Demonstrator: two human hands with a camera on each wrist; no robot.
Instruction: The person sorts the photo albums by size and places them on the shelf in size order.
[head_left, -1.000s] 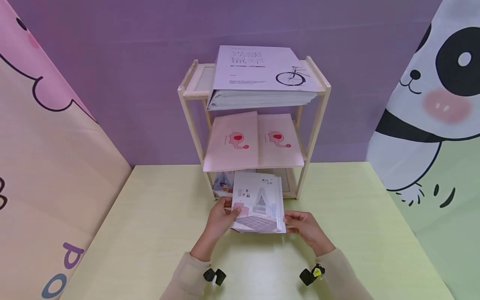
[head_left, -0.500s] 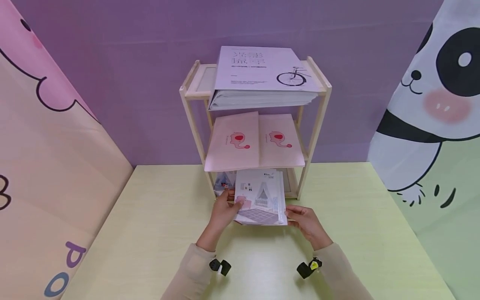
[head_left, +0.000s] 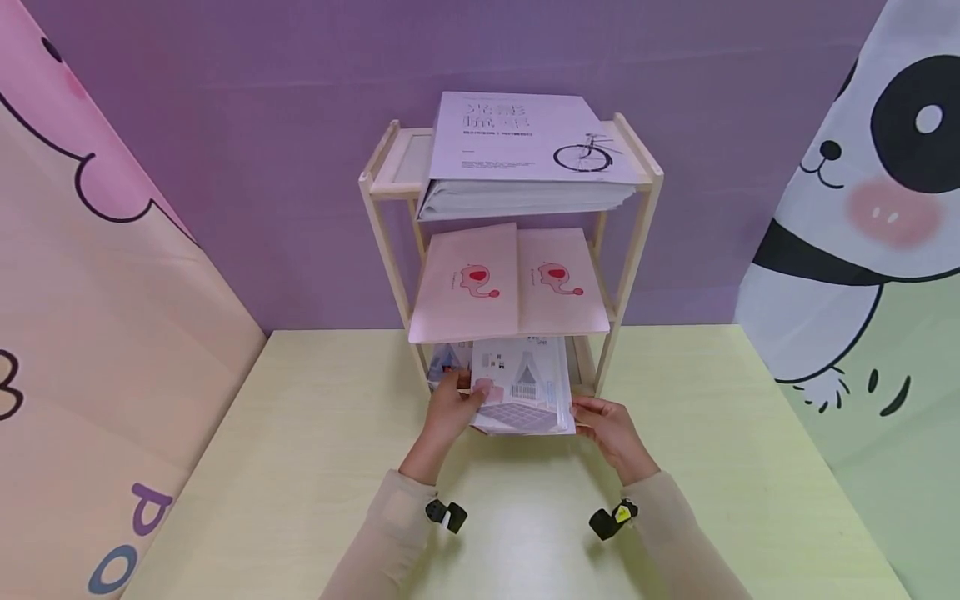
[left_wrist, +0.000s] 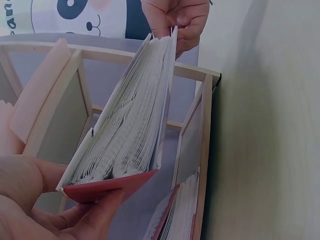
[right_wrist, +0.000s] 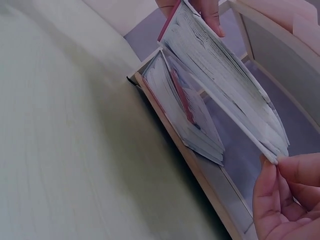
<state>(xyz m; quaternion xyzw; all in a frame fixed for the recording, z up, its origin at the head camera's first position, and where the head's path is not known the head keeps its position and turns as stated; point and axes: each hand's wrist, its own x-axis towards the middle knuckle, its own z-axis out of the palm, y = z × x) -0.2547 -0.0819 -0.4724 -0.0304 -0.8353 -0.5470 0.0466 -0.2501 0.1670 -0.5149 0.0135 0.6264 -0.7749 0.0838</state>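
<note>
Both hands hold a thick photo album with a pale printed cover, a barcode and a red spine. My left hand grips its spine side, thumb on the cover and fingers beneath. At the opposite edge, my right hand pinches a cover corner between thumb and fingers. The album's far end reaches in under the middle shelf of the wooden rack, and that end is hidden from the head view. In the right wrist view the album hangs above other albums lying on the bottom shelf.
Pink folders with elephant prints lie on the middle shelf, jutting past its front. On top sits a thick white volume with a bicycle drawing. The rack stands on a pale table against a purple backdrop.
Both hands have moved forward, away from the body, carrying the album farther in over the bottom shelf. Less of its cover shows below the middle shelf.
</note>
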